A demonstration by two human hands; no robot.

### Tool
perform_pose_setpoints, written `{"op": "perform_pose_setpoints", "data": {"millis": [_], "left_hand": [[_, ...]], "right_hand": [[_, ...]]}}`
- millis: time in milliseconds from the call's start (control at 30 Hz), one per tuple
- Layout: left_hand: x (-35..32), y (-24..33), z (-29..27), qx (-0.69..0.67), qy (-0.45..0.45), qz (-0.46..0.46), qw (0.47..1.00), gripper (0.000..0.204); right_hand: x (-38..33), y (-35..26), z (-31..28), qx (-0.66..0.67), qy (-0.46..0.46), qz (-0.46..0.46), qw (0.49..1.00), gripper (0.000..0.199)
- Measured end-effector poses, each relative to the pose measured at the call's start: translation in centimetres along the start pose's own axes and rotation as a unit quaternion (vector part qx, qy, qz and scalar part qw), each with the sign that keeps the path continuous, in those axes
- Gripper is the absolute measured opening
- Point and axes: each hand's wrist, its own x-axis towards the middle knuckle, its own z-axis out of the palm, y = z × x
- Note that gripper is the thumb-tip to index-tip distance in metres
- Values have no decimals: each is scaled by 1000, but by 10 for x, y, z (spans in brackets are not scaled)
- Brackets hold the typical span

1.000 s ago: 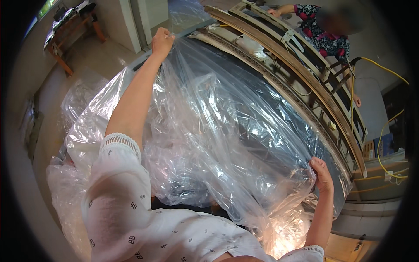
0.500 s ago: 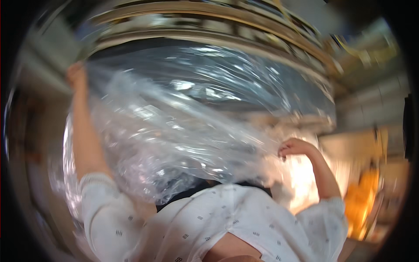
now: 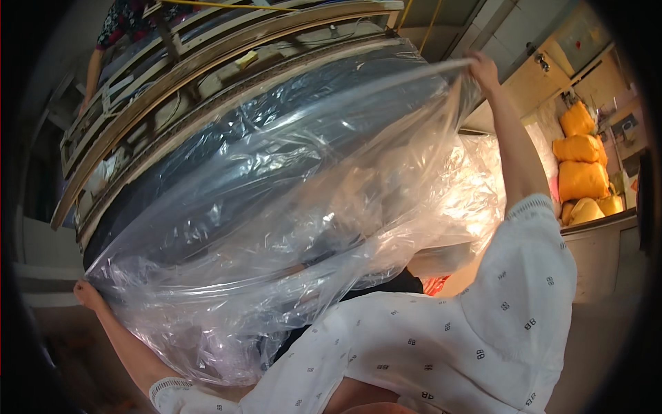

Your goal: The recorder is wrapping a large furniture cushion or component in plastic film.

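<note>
A large sheet of clear plastic film [image 3: 331, 221] is spread wide between my two hands, creased and shiny. My left hand [image 3: 87, 294] is closed on its left edge, low at the far left. At the upper right my right hand [image 3: 483, 71] is raised and closed on the opposite edge, arm stretched out. The film's upper edge runs as a taut slanting band from one hand to the other. Beneath and behind it lies a broad dark surface [image 3: 396, 61], seen partly through the plastic. The lower film hangs in loose folds against my front.
Along the far side runs a wooden slatted frame [image 3: 207, 74] with a long rail. Another person's patterned sleeve [image 3: 127, 24] shows behind it at the upper left. Orange-yellow bundles [image 3: 583, 181] are stacked at the right, near a wooden cabinet door [image 3: 527, 79].
My right hand has moved up and outward, pulling the film wide. My left hand has come down toward the lower left. The view has turned, and more of the right side shows.
</note>
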Motion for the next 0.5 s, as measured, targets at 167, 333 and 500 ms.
{"op": "perform_pose_setpoints", "data": {"millis": [167,333,500], "left_hand": [[4,-59,-60,5,-2,-77,997,49],[21,-99,-144,57,-46,-163,984,44],[9,-112,-207,90,-3,-121,989,47]], "right_hand": [[-4,-106,91,21,252,-221,942,43],[-62,-48,128,-171,-51,-308,935,44],[-76,-60,104,-166,-104,-322,926,42]]}}
